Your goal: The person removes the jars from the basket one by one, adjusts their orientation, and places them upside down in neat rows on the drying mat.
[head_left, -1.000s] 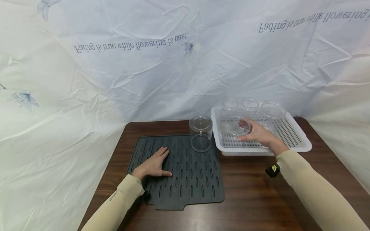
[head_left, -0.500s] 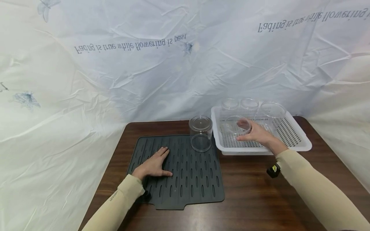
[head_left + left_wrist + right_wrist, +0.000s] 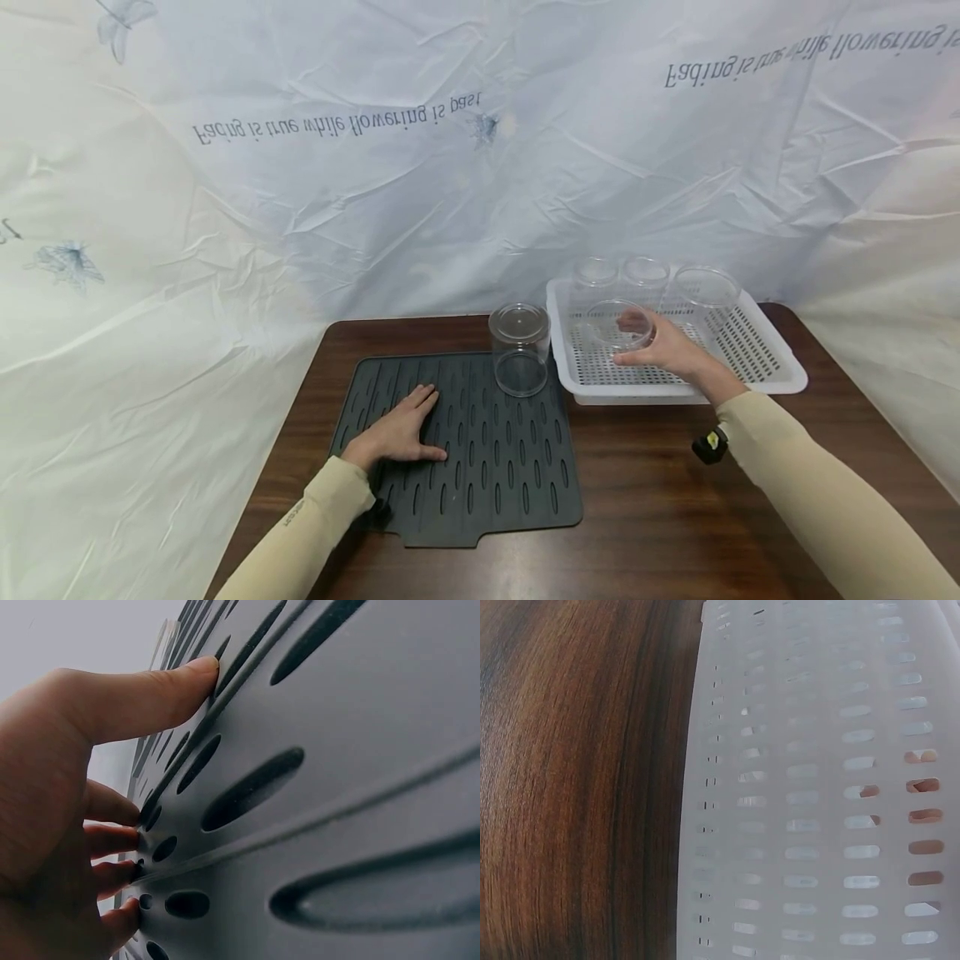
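My left hand (image 3: 401,429) rests on the dark grey ridged drying mat (image 3: 495,467), fingers spread and thumb out to the side; the left wrist view shows its fingertips on the slotted surface. In the white perforated basket (image 3: 791,379), my right hand (image 3: 667,346) grips a clear cup (image 3: 611,325) from its right side, thumb in front and fingers behind. From the right wrist camera, the basket wall (image 3: 817,825) hides most of that hand, with bits of skin showing through the slots. An upside-down clear cup (image 3: 520,354) stands at the mat's back right corner.
Behind the gripped cup, several more clear cups stand in the basket, among them a wide one (image 3: 707,292) at the right. The brown wooden table (image 3: 637,483) carries mat and basket. A pale printed sheet (image 3: 420,192) hangs behind the table's back edge.
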The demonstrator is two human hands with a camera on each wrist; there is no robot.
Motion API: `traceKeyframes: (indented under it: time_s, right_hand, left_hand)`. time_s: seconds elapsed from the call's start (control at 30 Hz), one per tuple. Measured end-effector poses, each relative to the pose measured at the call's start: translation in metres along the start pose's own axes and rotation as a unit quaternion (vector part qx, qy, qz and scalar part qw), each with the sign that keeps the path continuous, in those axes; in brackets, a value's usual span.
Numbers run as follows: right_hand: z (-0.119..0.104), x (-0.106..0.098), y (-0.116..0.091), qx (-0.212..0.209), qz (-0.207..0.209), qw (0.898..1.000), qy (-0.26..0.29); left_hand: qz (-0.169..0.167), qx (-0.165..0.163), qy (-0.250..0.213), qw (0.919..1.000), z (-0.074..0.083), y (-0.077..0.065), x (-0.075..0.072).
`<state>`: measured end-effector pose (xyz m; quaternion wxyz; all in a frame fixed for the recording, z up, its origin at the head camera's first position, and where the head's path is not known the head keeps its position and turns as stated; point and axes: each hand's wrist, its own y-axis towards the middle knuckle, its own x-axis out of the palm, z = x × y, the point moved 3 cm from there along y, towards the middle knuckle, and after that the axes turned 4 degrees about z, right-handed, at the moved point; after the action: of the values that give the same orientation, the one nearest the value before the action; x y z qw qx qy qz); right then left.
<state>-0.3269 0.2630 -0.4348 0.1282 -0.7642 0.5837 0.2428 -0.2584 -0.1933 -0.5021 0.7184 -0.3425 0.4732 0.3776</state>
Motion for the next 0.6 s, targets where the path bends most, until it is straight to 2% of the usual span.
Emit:
traceKeyframes:
  time_s: [0.23, 0.47, 0.6]
  right_hand:
    - [-0.003, -0.002, -0.002, 0.01, 0.011, 1.0, 0.017]
    - [-0.012, -0.006, -0.004, -0.007, 0.024, 0.999, -0.021]
    - [-0.014, -0.01, -0.004, -0.01, 0.038, 0.999, -0.022]
  left_hand:
    - [-0.002, 0.0, -0.009, 1.0, 0.0, -0.001, -0.001]
    - [0.0, 0.003, -0.009, 1.0, -0.001, -0.001, 0.0]
    - [-0.001, 0.005, -0.01, 0.9999, -0.001, -0.001, 0.0]
